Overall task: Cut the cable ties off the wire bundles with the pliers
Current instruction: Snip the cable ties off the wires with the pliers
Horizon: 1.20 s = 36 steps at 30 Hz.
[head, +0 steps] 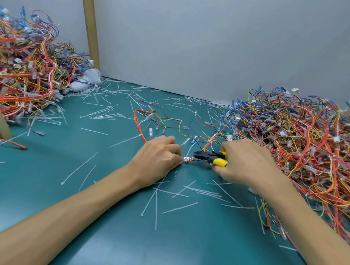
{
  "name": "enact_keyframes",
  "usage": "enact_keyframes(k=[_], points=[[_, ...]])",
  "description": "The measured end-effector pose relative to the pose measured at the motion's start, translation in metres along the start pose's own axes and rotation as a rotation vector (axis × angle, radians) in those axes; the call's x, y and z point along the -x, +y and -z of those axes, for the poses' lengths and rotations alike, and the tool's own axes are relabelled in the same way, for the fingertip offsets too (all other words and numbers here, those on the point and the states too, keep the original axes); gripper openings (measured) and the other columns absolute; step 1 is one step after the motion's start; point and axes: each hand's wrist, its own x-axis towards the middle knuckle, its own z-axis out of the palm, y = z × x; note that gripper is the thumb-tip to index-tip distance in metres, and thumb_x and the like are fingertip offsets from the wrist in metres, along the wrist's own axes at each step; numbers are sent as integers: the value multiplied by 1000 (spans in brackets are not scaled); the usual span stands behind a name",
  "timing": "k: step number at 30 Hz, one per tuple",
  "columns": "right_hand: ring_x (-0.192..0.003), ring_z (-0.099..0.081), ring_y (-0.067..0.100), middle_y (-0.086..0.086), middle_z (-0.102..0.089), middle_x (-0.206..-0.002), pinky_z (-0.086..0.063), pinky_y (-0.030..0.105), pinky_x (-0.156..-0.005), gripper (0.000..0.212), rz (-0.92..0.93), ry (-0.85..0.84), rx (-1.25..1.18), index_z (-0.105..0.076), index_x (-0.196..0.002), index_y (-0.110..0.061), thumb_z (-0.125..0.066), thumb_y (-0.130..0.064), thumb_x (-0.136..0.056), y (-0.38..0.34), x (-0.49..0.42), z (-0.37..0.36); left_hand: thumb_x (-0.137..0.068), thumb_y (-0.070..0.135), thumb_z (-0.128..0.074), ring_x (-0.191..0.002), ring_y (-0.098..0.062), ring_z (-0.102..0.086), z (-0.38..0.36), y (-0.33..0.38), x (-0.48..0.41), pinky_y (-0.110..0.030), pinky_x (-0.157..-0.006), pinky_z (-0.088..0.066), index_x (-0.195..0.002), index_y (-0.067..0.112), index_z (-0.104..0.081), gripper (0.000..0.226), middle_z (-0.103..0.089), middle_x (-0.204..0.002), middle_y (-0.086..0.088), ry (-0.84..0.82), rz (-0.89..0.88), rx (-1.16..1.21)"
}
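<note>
Yellow-handled black pliers (208, 156) are being gripped in the right hand (247, 161), fingers (222, 173) curled; the left hand (158, 158) is pinching an orange-and-white wire bundle (188, 159) against the teal counter (96, 210).

Pliers (208, 156) handles mostly hidden in right hand (246, 161); right wire pile (308, 150) cut off by picture edge.

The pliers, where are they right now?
Head view, just right of centre: the right hand grips the yellow-handled pliers, their black tips pointing at the wire bundle the left hand pinches.
</note>
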Motion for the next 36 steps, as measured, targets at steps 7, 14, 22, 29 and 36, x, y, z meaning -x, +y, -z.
enact_keyframes(k=[7,14,22,29,36], points=[[-90,-57,26,-1,-54,-92,-32,31,-59,30,68,-48,5,-46,-91,-22,-55,-50,-84,-5,0,-5,-81,14,-77,-71,-22,-59,0,1,-1,-28,-58,-45,-76,14,-75,6,-69,-77,6,-20,-26,-107],[-83,-46,22,-4,-45,-86,-32,32,-61,32,101,-18,-1,-42,-91,-23,-57,-50,-84,-6,0,-11,-84,16,-73,-75,-20,-59,-1,1,-1,-28,-60,-44,-77,17,-73,7,-67,-76,8,-41,-62,-177],[-95,-56,24,-5,-47,-88,-30,31,-62,32,113,6,-34,-40,-90,-26,-57,-52,-81,-9,4,-20,-84,17,-71,-77,-18,-59,-2,0,-2,-26,-63,-43,-75,19,-72,10,-64,-75,8,-73,-100,-253],[-88,-59,27,-5,-54,-83,-29,31,-57,25,85,62,-16,-45,-90,-28,-55,-49,-81,-12,8,-25,-84,14,-68,-78,-18,-58,-2,0,-1,-27,-63,-43,-76,18,-72,10,-64,-76,8,-94,-112,-276],[-92,-60,23,-7,-59,-88,-32,30,-57,25,31,149,-82,-49,-92,-28,-54,-50,-82,-12,16,-39,-93,26,-60,-78,-22,-60,-2,2,-2,-34,-65,-49,-82,18,-73,19,-68,-86,5,-107,74,-147]])
